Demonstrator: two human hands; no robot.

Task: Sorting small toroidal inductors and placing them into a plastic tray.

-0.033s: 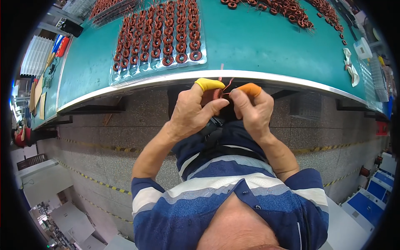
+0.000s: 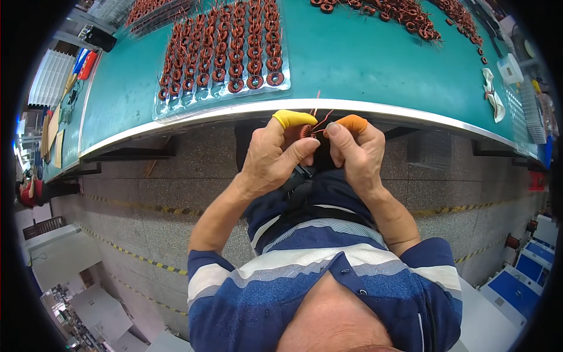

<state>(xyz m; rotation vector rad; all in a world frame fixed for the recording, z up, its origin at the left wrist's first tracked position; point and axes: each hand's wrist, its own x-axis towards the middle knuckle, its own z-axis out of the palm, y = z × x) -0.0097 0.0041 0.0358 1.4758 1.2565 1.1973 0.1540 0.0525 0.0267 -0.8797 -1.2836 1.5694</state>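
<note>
My left hand (image 2: 268,154), a yellow finger cot on its index finger, grips a small toroidal coil (image 2: 305,131) wound with copper-red wire. Loose wire ends stick up from the coil toward the bench edge. Close on its right, my right hand (image 2: 356,149) wears an orange finger cot and pinches one wire end (image 2: 319,131) of that coil between thumb and index finger. Both hands are held over my lap, just in front of the bench. The fingers hide part of the coil.
A clear plastic tray (image 2: 281,89) with rows of upright coils stands on the green bench (image 2: 352,76), a second tray behind it. Loose coils (image 2: 410,20) are heaped at the far right. A white cloth strip (image 2: 494,97) and a white container (image 2: 510,69) lie at the right end.
The coil has turned slightly in my left hand, and its upright wire ends have shifted a little to the right. Both hands keep their hold.
</note>
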